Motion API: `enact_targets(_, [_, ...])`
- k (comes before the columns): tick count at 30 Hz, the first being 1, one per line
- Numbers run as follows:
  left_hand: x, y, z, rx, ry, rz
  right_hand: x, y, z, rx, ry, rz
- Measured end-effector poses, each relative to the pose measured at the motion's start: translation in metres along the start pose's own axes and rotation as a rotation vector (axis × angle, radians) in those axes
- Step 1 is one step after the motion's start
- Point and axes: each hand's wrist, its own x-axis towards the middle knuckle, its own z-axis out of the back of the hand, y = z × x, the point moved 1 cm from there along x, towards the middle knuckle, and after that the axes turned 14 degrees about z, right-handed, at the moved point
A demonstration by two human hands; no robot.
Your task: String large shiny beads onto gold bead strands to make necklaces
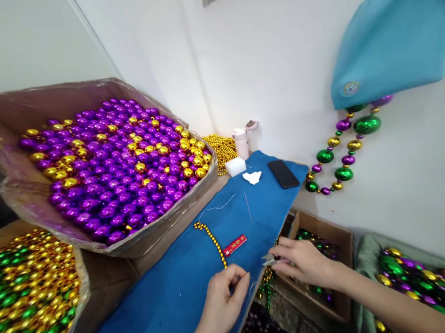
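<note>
The left hand [226, 297] has its grip closed, thumb against forefinger, at the near end of a gold bead strand [213, 239]; whether bead or thread sits between the fingertips is hidden. The right hand [306, 262] has its fingers curled round thread snips [268, 260], whose blades look slightly parted and point left, toward the left hand but well apart from it.

From the left grip the strand runs away over the blue-covered tabletop [140, 307], its long axis leading forward and slightly left, with a small hook at the far end. The left hand is the nearer to it; the right hand is out past the tabletop's right edge.

Just right of the strand lies a red packet [235, 245]. Beyond it are a pale thread [220, 207] and a needle [248, 207], then a black smartphone [283, 174], crumpled tissue [252, 177] and a white foam block [235, 166]. To the left stands a carton [155, 243] heaped with purple and gold beads [113, 168].
</note>
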Motion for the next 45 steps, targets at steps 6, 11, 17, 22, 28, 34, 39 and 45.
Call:
enact_targets(6, [-0.001,0.009,0.003,-0.053,-0.007,0.029,0.019,0.007,0.013,0.018,0.076,0.192])
enact_targets(11, [-0.006,0.004,-0.007,0.039,0.050,-0.012,0.016,0.018,0.006,0.017,0.108,0.222])
enact_targets(17, [-0.014,-0.010,-0.015,0.197,0.095,-0.139,0.001,0.019,0.002,0.014,0.195,0.308])
enact_targets(22, [-0.012,-0.005,-0.008,-0.114,0.073,0.011,-0.007,0.007,0.008,-0.026,0.229,0.300])
enact_targets(28, [-0.009,0.010,0.002,-0.551,0.017,0.270,0.028,-0.027,0.016,-0.184,0.076,0.123])
enact_targets(34, [-0.012,0.016,0.003,-0.673,-0.031,0.329,0.060,-0.011,0.001,-0.261,-0.033,0.120])
enact_targets(39, [-0.009,0.028,0.003,-0.550,0.008,0.292,0.058,0.000,-0.005,-0.252,-0.055,0.132])
enact_targets(45, [-0.002,0.036,0.006,-0.357,-0.037,0.221,0.041,-0.052,-0.017,-0.284,-0.041,0.041])
